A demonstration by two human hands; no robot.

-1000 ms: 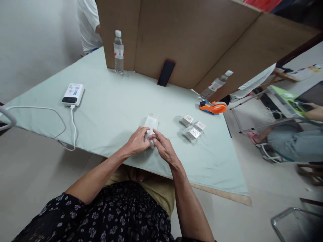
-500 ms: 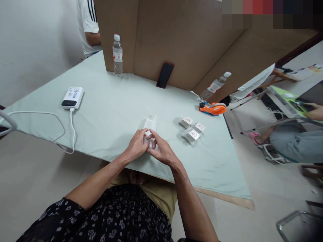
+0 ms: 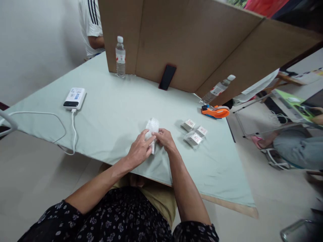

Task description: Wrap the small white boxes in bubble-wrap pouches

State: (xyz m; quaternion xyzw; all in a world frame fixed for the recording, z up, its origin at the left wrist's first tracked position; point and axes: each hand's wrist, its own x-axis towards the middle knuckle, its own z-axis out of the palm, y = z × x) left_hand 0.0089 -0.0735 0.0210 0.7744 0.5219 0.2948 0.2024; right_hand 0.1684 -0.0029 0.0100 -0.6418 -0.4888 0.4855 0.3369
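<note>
A small packet wrapped in clear bubble wrap lies on the pale green table near its front edge. My left hand rests on the packet's lower left side, fingers stretched over the wrap. My right hand pinches the packet's right edge with bent fingers. Three small wrapped boxes sit just to the right of my hands.
An orange tape dispenser lies at the right edge. A white power bank with a cable is at the left. Two water bottles and a dark phone stand by the cardboard screen. Other people sit behind and to the right.
Both hands have moved forward along the packet, and the bubble wrap now shows more fully above my fingers. My right hand slid from below the packet to its right edge.
</note>
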